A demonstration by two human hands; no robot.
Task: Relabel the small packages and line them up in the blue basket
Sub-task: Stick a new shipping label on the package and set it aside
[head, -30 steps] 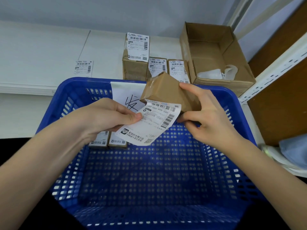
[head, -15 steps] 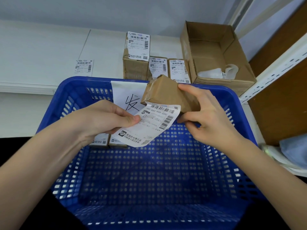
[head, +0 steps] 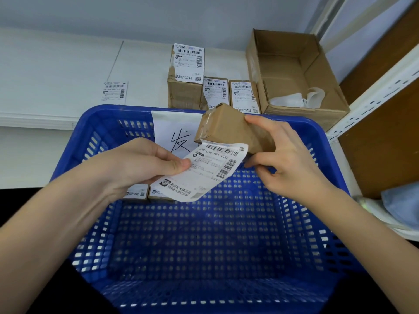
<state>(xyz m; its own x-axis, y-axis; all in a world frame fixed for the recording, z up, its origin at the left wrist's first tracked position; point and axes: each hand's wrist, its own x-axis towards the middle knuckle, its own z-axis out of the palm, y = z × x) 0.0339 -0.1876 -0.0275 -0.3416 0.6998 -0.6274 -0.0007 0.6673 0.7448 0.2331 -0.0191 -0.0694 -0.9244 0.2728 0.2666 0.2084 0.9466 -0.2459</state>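
Note:
A small brown taped package (head: 229,130) is held tilted above the blue basket (head: 317,141) by my right hand (head: 283,159), whose fingers curl round its right end. My left hand (head: 140,164) pinches a white barcode label (head: 201,171) at its left edge; the label's top edge still clings to the package's underside. Two labelled packages (head: 147,194) stand side by side at the basket's far left, partly hidden by my left hand. Three more labelled packages (head: 213,87) wait on the white table behind the basket.
An open cardboard box (head: 294,75) with crumpled white backing paper stands at the back right. A loose label (head: 114,92) lies on the table at the left. A paper sign with a handwritten character (head: 172,130) hangs inside the basket's far wall. Shelving rises on the right.
The label has peeled a little further off the package as my left hand pulls it down and left. The package has barely moved.

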